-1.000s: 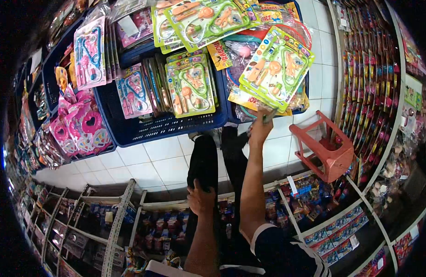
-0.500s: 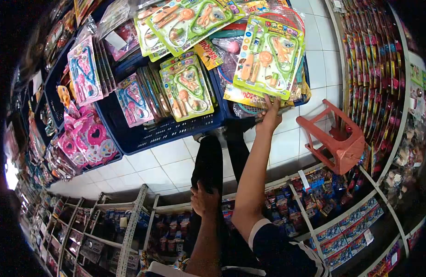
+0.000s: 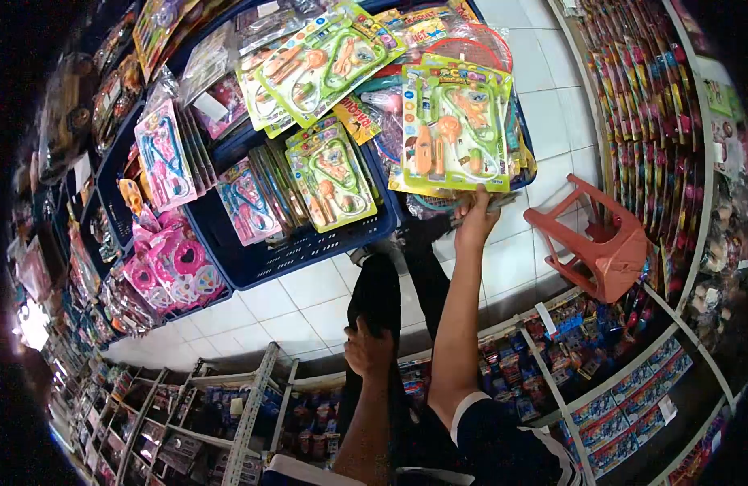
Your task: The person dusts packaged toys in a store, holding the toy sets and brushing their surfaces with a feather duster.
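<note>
My right hand [image 3: 477, 217] pinches the lower edge of a green-bordered doctor toy pack [image 3: 455, 134], which lies over other packs and rackets at the right basket. My left hand [image 3: 368, 348] rests on my dark-trousered leg with its fingers loosely spread and nothing in them. More green packs [image 3: 329, 65] lie on top of the baskets to the left. Others [image 3: 332, 178] stand upright inside the blue basket [image 3: 309, 249], beside a pink and blue pack [image 3: 248, 202].
A red plastic stool [image 3: 596, 239] lies tipped over on the white tiled floor [image 3: 503, 263] at the right. Pink toy sets [image 3: 175, 263] fill the left basket. Metal shelving [image 3: 260, 397] with packaged toys runs behind me, and hanging packs [image 3: 649, 138] line the right side.
The doctor pack at my right hand has turned more upright and shifted left. My left hand stays on my leg. The whole view has shifted a little.
</note>
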Available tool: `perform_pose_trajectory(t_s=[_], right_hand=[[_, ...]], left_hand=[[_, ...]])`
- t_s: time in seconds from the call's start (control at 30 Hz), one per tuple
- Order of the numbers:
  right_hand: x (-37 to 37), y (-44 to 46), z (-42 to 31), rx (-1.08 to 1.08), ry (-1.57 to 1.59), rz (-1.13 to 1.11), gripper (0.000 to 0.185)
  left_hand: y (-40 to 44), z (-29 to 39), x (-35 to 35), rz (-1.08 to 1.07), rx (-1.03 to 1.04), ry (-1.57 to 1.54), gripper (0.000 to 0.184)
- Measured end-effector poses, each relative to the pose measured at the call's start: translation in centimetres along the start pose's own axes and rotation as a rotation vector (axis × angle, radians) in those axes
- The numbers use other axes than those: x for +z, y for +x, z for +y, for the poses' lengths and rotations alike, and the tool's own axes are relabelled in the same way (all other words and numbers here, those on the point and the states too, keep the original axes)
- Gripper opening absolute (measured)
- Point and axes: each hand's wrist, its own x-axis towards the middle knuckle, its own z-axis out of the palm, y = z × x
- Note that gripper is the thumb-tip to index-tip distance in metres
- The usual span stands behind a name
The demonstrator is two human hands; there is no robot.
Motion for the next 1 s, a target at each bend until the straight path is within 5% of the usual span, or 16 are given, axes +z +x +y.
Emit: perform_pose_trajectory(t_s=[0.43, 0.57, 0.6, 0.63, 0.7, 0.8, 0.83, 0.9, 1.0], right_hand=[[-2.5, -17.4, -19.6, -0.028, -0.302, -0.248, 0.014], [-4.9, -24.2, -26.8, -0.122, -0.292, -0.376, 0.026], [-5.1, -26.1, -28.7, -0.135, -0.271, -0.389, 0.028], [-6.1, -27.0, -29.1, -0.272, -0.332, -0.394, 0.028], [-6.3, -29.2, -31.5, -0.367, -0.348, -0.379, 0.02], [-6.0, -33.6, -34.6, -0.423, -0.303, -0.352, 0.012], [-5.8, -35.3, -35.8, -0.399, -0.274, -0.341, 0.013], [-5.7, -38.3, -37.4, -0.392, -0.219, -0.31, 0.014], [-5.7, -41.4, -38.3, -0.47, -0.192, -0.28, 0.018]], left_hand=[[0.3, -2.5, -5.7, 0.026, 0.13, -0.267, 0.065], [11.4, -9.8, -3.0, -0.288, 0.376, -0.596, 0.045], [11.0, -11.1, -6.3, -0.242, 0.449, -0.698, 0.046], [10.5, -11.4, -9.4, -0.1, 0.705, -0.385, 0.043], [10.0, -11.9, -15.4, 0.513, 1.054, 0.329, 0.038], [9.4, -12.5, -22.1, -0.18, 1.173, -0.867, 0.046], [8.5, -12.0, -24.1, -0.167, 1.195, -0.861, 0.046], [3.3, -10.2, -30.2, -0.466, 0.765, -0.989, 0.053], [-5.7, -6.9, -36.0, -0.664, 0.772, -1.197, 0.059]])
